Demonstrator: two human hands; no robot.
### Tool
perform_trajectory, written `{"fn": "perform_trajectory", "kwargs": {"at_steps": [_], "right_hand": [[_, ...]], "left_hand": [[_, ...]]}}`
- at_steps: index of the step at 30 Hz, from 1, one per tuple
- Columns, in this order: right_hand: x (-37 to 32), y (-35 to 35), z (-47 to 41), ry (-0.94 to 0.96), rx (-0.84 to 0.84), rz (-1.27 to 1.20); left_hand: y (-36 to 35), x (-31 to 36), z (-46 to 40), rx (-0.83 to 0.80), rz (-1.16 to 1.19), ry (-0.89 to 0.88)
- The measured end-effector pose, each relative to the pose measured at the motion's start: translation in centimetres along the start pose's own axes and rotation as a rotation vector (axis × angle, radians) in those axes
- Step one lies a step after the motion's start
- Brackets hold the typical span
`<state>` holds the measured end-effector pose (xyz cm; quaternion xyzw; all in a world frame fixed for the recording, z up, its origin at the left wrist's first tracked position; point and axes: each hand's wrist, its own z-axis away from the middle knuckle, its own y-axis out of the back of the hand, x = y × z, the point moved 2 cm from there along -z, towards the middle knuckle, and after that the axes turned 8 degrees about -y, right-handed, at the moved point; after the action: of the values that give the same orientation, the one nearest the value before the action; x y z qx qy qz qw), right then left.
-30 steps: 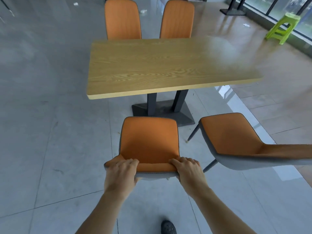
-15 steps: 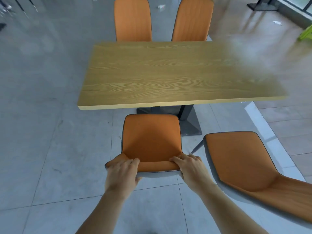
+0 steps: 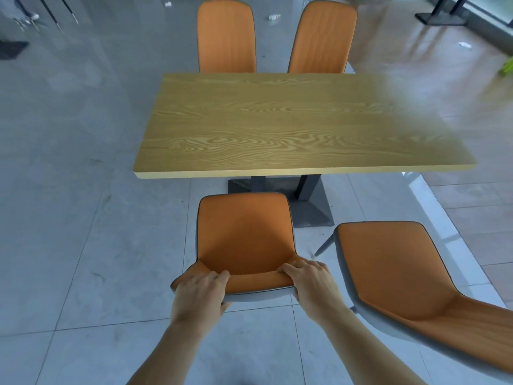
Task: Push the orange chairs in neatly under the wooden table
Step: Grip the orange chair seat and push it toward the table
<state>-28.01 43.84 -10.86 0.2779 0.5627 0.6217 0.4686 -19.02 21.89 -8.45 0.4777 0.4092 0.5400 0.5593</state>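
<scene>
A wooden table (image 3: 291, 126) on a dark metal base (image 3: 311, 201) stands ahead of me. Directly below its near edge is an orange chair (image 3: 244, 234) with a grey shell, its seat front a short way from the table edge. My left hand (image 3: 200, 295) and my right hand (image 3: 313, 284) both grip the top of its backrest. A second orange chair (image 3: 399, 273) stands to the right, turned at an angle and away from the table. Two more orange chairs (image 3: 226, 37) (image 3: 323, 40) sit tucked in on the far side.
Grey tiled floor (image 3: 83, 218) spreads to the left and behind; a wood-toned floor (image 3: 458, 87) lies to the right. A dark stand base (image 3: 441, 18) is at the far right, thin black legs (image 3: 52, 12) at the far left. Small litter scraps dot the floor.
The chair in my hands has moved forward toward the table, and I have stepped closer. The angled chair on the right now sits nearer and lower in view.
</scene>
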Motion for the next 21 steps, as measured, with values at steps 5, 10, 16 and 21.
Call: {"fn": "perform_trajectory", "kwargs": {"at_steps": [5, 10, 16, 21], "right_hand": [[-0.4, -0.4, 0.0, -0.004, 0.000, 0.017], [-1.5, -0.1, -1.3, -0.016, 0.011, 0.046], [-2.3, -0.8, -0.8, 0.011, 0.001, 0.042], [-2.0, 0.0, -0.9, 0.038, -0.012, 0.051]], "left_hand": [[0.2, -0.3, -0.1, 0.026, -0.051, 0.004], [0.2, -2.3, -0.9, 0.052, -0.043, 0.020], [-0.3, -2.8, -0.2, 0.047, 0.007, 0.053], [-0.3, -2.5, -0.3, 0.041, -0.009, 0.050]]}}
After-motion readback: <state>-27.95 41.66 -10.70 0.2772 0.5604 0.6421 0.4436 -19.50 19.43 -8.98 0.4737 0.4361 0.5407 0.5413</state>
